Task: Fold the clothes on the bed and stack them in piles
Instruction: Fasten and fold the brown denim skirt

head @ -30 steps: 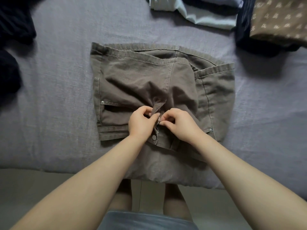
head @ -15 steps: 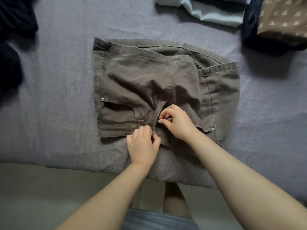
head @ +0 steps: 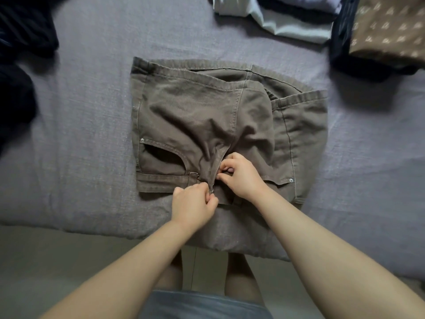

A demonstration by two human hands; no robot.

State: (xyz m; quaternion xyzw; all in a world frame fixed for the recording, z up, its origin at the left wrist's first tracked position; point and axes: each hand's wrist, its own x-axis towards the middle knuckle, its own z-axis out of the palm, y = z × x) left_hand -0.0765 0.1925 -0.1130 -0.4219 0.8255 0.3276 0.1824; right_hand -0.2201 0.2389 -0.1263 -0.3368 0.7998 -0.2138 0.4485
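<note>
Brown shorts (head: 207, 116) flat on grey bed (head: 80, 111), left hand (head: 194, 204) pinching waistband at fly, right hand (head: 241, 174) pinching fly flap, folded piles (head: 386, 28) far right

Dim, soft, even daylight with no glare; cool grey cast over the bedsheet (head: 87, 125). Shadows diffuse: a faint one along the left edge of the brown shorts (head: 202, 116), deeper ones in their central creases and pocket opening, and a broad soft shadow beneath the folded pile (head: 379, 35) up and right of the shorts. Wide-angle bowing curves the bed edge below the shorts and stretches the forearms at the bottom corners; dark clothes (head: 20, 38) left of the shorts lose all detail.
</note>
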